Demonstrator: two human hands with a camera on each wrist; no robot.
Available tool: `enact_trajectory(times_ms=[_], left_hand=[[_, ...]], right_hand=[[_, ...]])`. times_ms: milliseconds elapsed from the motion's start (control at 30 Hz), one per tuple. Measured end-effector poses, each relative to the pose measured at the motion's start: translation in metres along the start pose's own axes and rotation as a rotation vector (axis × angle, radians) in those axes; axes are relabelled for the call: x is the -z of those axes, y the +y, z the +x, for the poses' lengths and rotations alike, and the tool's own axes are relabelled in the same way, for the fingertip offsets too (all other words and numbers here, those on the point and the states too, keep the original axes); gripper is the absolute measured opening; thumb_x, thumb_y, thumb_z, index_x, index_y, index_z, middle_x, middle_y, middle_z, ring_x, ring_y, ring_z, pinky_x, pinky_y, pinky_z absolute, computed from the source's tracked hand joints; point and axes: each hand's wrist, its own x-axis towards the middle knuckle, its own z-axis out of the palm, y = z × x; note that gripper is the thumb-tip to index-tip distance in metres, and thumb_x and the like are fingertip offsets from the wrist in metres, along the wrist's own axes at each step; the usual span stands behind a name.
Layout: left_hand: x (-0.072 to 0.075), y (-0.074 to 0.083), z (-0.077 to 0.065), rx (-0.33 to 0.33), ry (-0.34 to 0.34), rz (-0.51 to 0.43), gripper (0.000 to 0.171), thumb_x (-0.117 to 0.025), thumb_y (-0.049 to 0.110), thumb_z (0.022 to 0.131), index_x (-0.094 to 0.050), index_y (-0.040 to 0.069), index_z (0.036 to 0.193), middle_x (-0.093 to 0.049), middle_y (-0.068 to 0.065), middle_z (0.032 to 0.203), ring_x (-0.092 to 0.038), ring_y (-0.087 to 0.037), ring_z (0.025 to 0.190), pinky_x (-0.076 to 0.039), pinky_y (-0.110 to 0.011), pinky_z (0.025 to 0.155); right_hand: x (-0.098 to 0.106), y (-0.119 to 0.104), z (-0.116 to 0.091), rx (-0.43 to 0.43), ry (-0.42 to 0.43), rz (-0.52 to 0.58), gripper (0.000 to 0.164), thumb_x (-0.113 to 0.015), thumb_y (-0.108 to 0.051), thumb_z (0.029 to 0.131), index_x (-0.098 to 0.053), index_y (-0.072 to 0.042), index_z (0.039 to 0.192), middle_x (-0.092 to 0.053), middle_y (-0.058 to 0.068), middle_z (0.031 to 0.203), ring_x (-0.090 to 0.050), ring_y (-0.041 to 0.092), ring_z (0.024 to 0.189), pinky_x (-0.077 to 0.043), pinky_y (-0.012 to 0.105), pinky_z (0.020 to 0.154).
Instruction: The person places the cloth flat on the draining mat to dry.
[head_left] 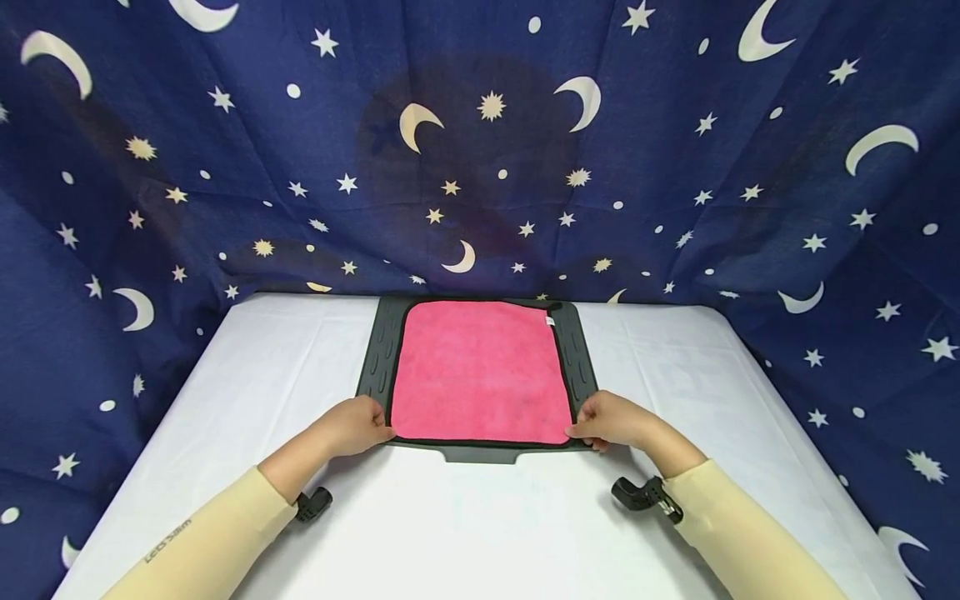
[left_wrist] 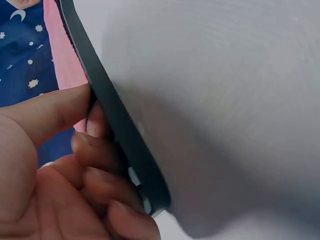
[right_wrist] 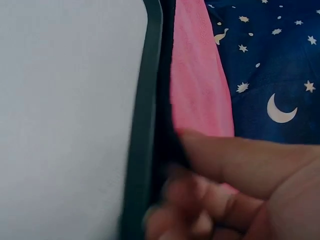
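Observation:
A pink cloth (head_left: 480,375) with a black border lies spread flat over a dark grey-green board (head_left: 382,350) with grooved sides. At the cloth's near left corner, my left hand (head_left: 356,425) pinches the black edging between thumb and finger; the left wrist view shows its other fingers curled beside the board's rim (left_wrist: 112,105). My right hand (head_left: 609,419) pinches the near right corner. In the right wrist view, its thumb (right_wrist: 230,157) lies on top of the cloth and its blurred fingers sit under the corner. A small white tag (head_left: 550,321) shows at the far right corner.
The board rests on a white-covered table (head_left: 480,525), and a tab (head_left: 480,455) juts from its near edge. Behind and around the table hangs a dark blue curtain (head_left: 480,217) with moons and stars. Black devices (head_left: 637,493) are strapped at both wrists.

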Motion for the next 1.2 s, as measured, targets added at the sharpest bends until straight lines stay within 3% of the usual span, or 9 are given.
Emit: enact_trajectory(times_ms=[133,267,333,433,500,633,867,1067,1200], left_hand=[[0.003,0.008,-0.001,-0.015,0.081,0.117,0.030,-0.064,0.031,0.085,-0.052,0.015,0.063,-0.047,0.004,0.052,-0.042,-0.012,0.049,-0.034,-0.027,0.047],[0.002,0.028,0.008,-0.170,0.183,0.232,0.024,-0.060,0.037,0.088,-0.065,0.013,0.090,-0.064,0.001,0.079,-0.059,-0.015,0.075,-0.047,-0.035,0.069],[-0.004,0.039,0.014,-0.280,0.146,0.290,0.043,-0.054,0.044,0.090,-0.061,0.011,0.116,-0.063,-0.004,0.111,-0.057,-0.019,0.104,-0.043,-0.039,0.090],[-0.015,0.050,0.020,-0.394,0.014,0.349,0.066,-0.044,0.054,0.091,-0.037,0.011,0.142,-0.035,-0.005,0.146,-0.028,-0.024,0.135,-0.023,-0.044,0.108],[-0.022,0.053,0.023,-0.402,-0.064,0.376,0.071,-0.037,0.058,0.092,-0.026,0.014,0.146,-0.022,-0.004,0.152,-0.016,-0.025,0.139,-0.015,-0.045,0.111],[-0.028,0.045,0.025,-0.387,-0.120,0.430,0.071,-0.031,0.062,0.091,-0.024,0.019,0.147,-0.018,-0.001,0.153,-0.011,-0.025,0.140,-0.012,-0.047,0.111],[-0.018,0.028,0.020,-0.369,-0.131,0.449,0.067,-0.027,0.064,0.091,-0.023,0.027,0.147,-0.014,0.001,0.154,-0.009,-0.026,0.140,-0.009,-0.049,0.111],[-0.016,0.015,0.020,-0.392,-0.046,0.395,0.058,-0.040,0.050,0.095,-0.030,0.024,0.145,-0.023,-0.006,0.151,-0.016,-0.027,0.139,-0.014,-0.048,0.110],[-0.013,0.005,0.018,-0.381,-0.003,0.414,0.059,-0.049,0.048,0.092,-0.034,0.023,0.144,-0.026,-0.008,0.150,-0.019,-0.029,0.138,-0.017,-0.050,0.109]], right_hand=[[0.000,-0.010,-0.003,0.039,0.167,-0.222,0.027,-0.067,-0.030,0.084,-0.058,-0.012,0.066,-0.051,-0.004,0.055,-0.047,0.010,0.051,-0.042,0.028,0.050],[-0.009,-0.033,0.003,0.259,0.290,-0.379,0.023,-0.063,-0.034,0.087,-0.066,-0.012,0.092,-0.063,-0.002,0.085,-0.058,0.014,0.082,-0.047,0.034,0.075],[-0.018,-0.044,0.010,0.370,0.255,-0.442,0.040,-0.059,-0.040,0.089,-0.062,-0.009,0.115,-0.061,0.004,0.113,-0.054,0.019,0.109,-0.041,0.038,0.094],[-0.032,-0.055,0.021,0.463,0.151,-0.542,0.061,-0.051,-0.050,0.090,-0.043,-0.012,0.138,-0.038,0.006,0.144,-0.029,0.024,0.135,-0.024,0.043,0.108],[-0.040,-0.057,0.027,0.480,0.092,-0.614,0.066,-0.045,-0.054,0.091,-0.034,-0.017,0.144,-0.026,0.003,0.150,-0.019,0.023,0.138,-0.019,0.044,0.110],[-0.047,-0.049,0.029,0.478,0.016,-0.696,0.067,-0.040,-0.057,0.092,-0.027,-0.020,0.146,-0.020,-0.001,0.152,-0.015,0.022,0.139,-0.018,0.045,0.110],[-0.032,-0.034,0.016,0.468,-0.010,-0.647,0.064,-0.045,-0.051,0.092,-0.032,-0.016,0.144,-0.025,0.005,0.151,-0.020,0.026,0.138,-0.021,0.047,0.108],[-0.025,-0.020,0.012,0.438,0.056,-0.482,0.051,-0.050,-0.044,0.093,-0.045,-0.020,0.138,-0.034,0.002,0.146,-0.028,0.022,0.135,-0.028,0.045,0.106],[-0.019,-0.011,0.004,0.427,0.099,-0.458,0.045,-0.053,-0.039,0.093,-0.053,-0.018,0.132,-0.043,0.002,0.140,-0.035,0.020,0.131,-0.031,0.043,0.105]])
